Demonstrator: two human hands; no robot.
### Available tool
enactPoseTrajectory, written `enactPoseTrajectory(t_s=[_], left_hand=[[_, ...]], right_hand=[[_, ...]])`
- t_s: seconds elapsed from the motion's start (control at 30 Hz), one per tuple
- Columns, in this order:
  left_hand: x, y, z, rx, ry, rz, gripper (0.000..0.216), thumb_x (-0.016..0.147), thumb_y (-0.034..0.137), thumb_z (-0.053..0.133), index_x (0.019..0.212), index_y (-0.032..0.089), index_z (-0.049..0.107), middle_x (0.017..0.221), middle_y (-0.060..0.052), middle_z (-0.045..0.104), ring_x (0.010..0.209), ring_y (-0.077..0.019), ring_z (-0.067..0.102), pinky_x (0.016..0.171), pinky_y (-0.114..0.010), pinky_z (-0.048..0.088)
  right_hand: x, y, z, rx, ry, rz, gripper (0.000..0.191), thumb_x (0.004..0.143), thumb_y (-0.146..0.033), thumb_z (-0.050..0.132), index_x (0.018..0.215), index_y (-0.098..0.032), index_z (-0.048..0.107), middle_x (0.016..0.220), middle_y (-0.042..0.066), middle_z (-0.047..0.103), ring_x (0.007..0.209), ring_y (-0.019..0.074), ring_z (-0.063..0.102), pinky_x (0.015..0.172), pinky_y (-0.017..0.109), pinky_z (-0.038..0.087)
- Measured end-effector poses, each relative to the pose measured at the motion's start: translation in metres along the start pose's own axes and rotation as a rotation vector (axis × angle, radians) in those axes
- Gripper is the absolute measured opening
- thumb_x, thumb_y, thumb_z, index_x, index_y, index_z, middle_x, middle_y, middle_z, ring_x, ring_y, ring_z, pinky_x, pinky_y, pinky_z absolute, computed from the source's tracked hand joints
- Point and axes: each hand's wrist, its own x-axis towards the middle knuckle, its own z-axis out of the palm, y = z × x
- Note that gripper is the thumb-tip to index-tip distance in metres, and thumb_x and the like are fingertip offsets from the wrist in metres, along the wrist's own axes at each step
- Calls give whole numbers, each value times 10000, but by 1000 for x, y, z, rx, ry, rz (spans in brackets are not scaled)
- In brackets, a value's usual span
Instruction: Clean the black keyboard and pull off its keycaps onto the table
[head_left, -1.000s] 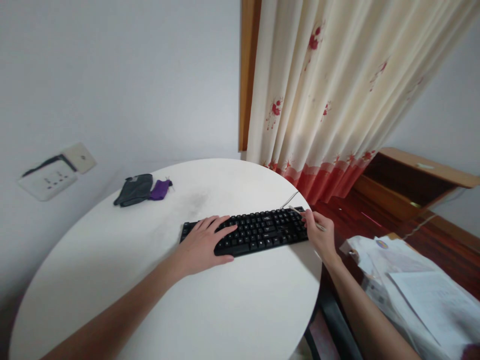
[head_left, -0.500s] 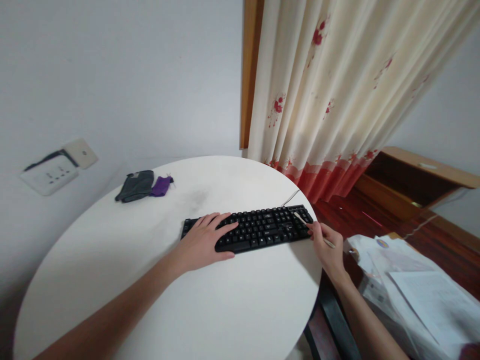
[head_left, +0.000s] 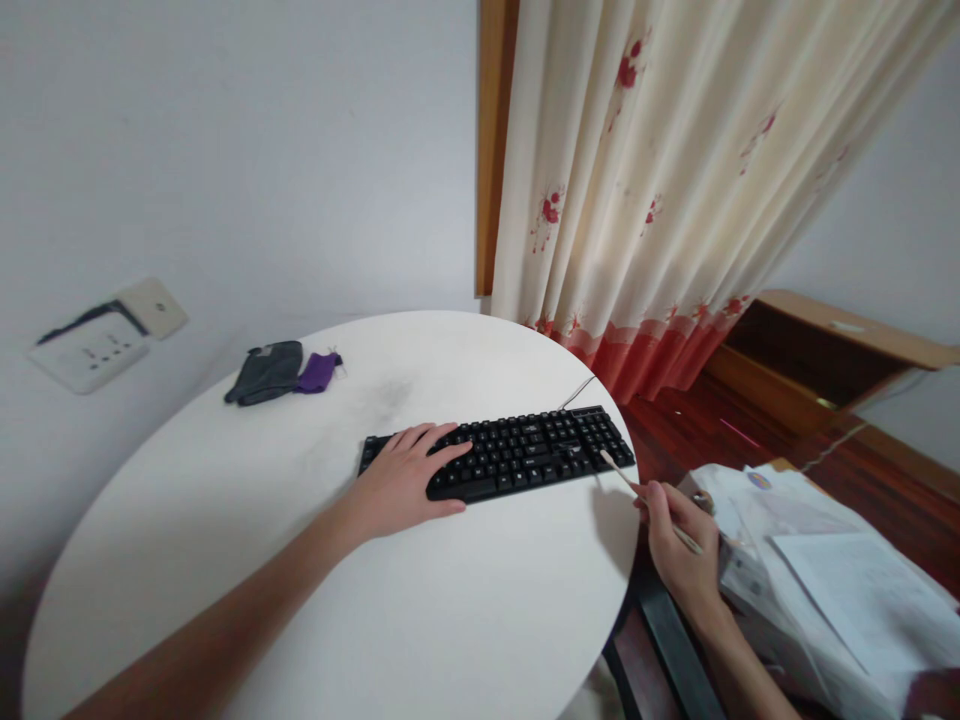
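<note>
A black keyboard (head_left: 517,455) lies on the round white table (head_left: 360,620). My left hand (head_left: 409,480) rests palm-down over the keyboard's left part, fingers spread, with the thumb on the tabletop by its front edge. My right hand (head_left: 682,540) is closed around the handle of a slim, pale toothbrush (head_left: 622,473), just off the table's right edge. The brush's whitish head is at the lower keys of the number pad; whether it touches them I cannot tell. The fingers partly hide the handle, whose end sticks out behind them.
A dark grey folded cloth (head_left: 264,372) and a purple piece (head_left: 317,373) lie at the back left. The keyboard's cable (head_left: 577,392) runs off the back edge. White bags with papers (head_left: 847,590) stand right of the table. A curtain (head_left: 600,200) hangs behind.
My right hand has moved right and toward me with the toothbrush, taking its head from the upper number pad to the lower keys. My left hand stays on the keyboard.
</note>
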Motion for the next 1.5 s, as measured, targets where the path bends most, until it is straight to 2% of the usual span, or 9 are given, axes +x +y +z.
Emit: enactPoseTrajectory(t_s=[0.13,0.27,0.37,0.5,0.7,0.8,0.97,1.23,1.5], left_hand=[[1,0,1,4,-6,3,728,766,653,624,1419,375,461,1530,-16,363,1359,-343,337,1118,-506,275],[1,0,0,2,-13,-2,727,772,652,619,1423,373,455,1534,-21,355,1364,-345,328,1119,-508,268],[0,0,-1,-1,-14,1,726,775,651,617,1426,373,452,1533,-25,356,1363,-345,330,1117,-508,270],[0,1,-1,-7,-11,5,710,776,642,622,1415,374,466,1530,-21,362,1361,-345,333,1114,-507,276],[0,1,-2,-10,-1,6,721,764,637,638,1412,369,470,1523,-26,375,1357,-343,341,1118,-506,275],[0,3,-4,-10,-7,4,714,768,627,642,1411,366,472,1520,-27,377,1360,-342,336,1119,-506,276],[0,4,-6,1,-31,-4,717,779,641,622,1421,366,458,1535,-30,351,1363,-349,328,1118,-517,276],[0,5,-5,-19,-19,-6,705,763,603,655,1406,379,473,1527,-11,368,1361,-348,331,1119,-513,272],[0,3,-3,-5,-21,-8,709,775,613,631,1420,373,457,1529,-22,362,1362,-353,328,1116,-516,268]], right_hand=[[-9,1,-6,-1,6,5,449,936,-446,496,579,-179,539,623,22,607,576,139,544,521,246,387],[-14,5,-12,-27,32,24,410,922,-463,520,687,-163,674,624,33,631,558,152,558,501,252,404],[-14,8,-16,-5,108,29,400,913,-477,533,827,-150,745,641,46,652,550,164,562,499,266,421],[0,3,-16,37,213,-6,438,923,-491,509,853,-135,755,650,61,658,552,171,561,510,277,425],[48,-14,8,29,169,-60,443,928,-472,496,798,-128,744,625,35,634,556,151,543,527,261,396],[71,-13,25,71,149,-99,432,919,-471,503,809,-128,742,670,41,667,589,159,570,566,268,413],[89,-3,44,34,72,-137,421,907,-452,529,679,-141,699,638,31,662,596,159,584,588,265,407],[71,5,34,15,47,-102,430,915,-454,506,780,-126,749,651,46,681,585,170,585,553,270,393],[39,5,9,-33,53,-63,414,921,-438,505,699,-146,697,575,11,613,544,152,536,519,257,363]])
